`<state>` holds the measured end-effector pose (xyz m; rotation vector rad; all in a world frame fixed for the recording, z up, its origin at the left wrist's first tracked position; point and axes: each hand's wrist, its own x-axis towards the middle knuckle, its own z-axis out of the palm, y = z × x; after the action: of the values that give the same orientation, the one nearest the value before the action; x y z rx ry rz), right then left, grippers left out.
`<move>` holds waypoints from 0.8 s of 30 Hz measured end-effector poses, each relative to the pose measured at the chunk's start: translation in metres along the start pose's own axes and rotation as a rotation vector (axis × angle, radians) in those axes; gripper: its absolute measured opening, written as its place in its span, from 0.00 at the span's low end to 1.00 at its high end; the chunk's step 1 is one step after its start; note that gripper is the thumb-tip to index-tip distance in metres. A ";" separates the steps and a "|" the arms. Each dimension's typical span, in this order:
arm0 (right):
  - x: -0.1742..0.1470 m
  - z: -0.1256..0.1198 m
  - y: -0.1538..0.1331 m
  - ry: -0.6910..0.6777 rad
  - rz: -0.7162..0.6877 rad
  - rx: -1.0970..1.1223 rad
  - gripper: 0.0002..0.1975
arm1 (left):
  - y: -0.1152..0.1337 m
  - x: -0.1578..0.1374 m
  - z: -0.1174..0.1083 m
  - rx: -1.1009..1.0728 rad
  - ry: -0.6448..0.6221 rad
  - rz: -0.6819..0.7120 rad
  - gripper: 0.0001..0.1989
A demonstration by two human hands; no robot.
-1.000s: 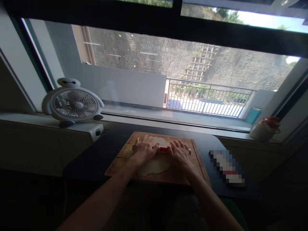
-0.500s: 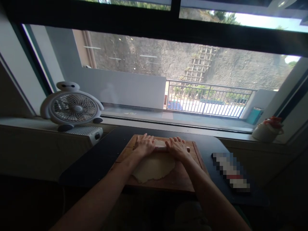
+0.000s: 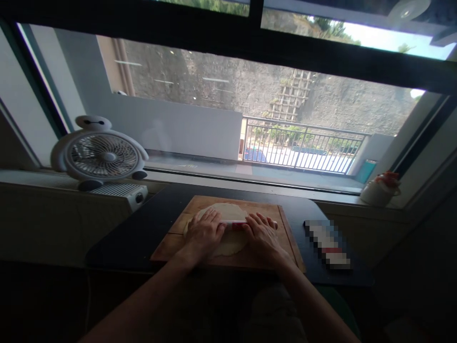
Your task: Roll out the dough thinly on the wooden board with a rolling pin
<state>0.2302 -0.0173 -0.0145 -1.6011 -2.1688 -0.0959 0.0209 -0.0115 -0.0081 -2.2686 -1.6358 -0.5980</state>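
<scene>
A rolling pin [image 3: 237,225] with a red-marked middle lies crosswise on a wide, flat sheet of pale dough [image 3: 228,209]. My left hand [image 3: 204,232] rests palm down over the pin's left part, its fingers stretched forward and its thumb towards the middle. Over the right part lies my right hand [image 3: 262,233], fingers extended across the pin, whose tip shows just beyond them. Both hands press from above and are not wrapped round it. Beneath the dough is a wooden board [image 3: 167,247]; my hands hide parts of dough and pin.
The board sits on a dark table [image 3: 124,238]. A pixelated oblong object [image 3: 328,243] lies on the table's right side. A white character-shaped fan [image 3: 103,155] stands on the left by the window, and a white pot [image 3: 379,191] is on the sill at right.
Both hands and the rolling pin have come nearer to me, from the dough's far edge to about its middle. The far part of the dough now shows. The camera view has shifted slightly.
</scene>
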 end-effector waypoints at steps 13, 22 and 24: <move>0.095 0.006 0.006 -0.188 0.131 -0.018 0.24 | -0.018 0.100 0.017 -0.067 -0.384 -0.228 0.25; 0.045 -0.015 0.056 -0.119 -0.169 0.101 0.11 | -0.078 0.143 0.025 -0.151 -0.569 -0.373 0.17; 0.029 -0.022 0.069 -0.106 -0.204 0.129 0.09 | -0.080 0.142 0.024 -0.178 -0.628 -0.383 0.17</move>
<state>0.2943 0.0245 0.0030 -1.3396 -2.3631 0.0680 -0.0119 0.1433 0.0385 -2.4365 -2.4306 -0.0943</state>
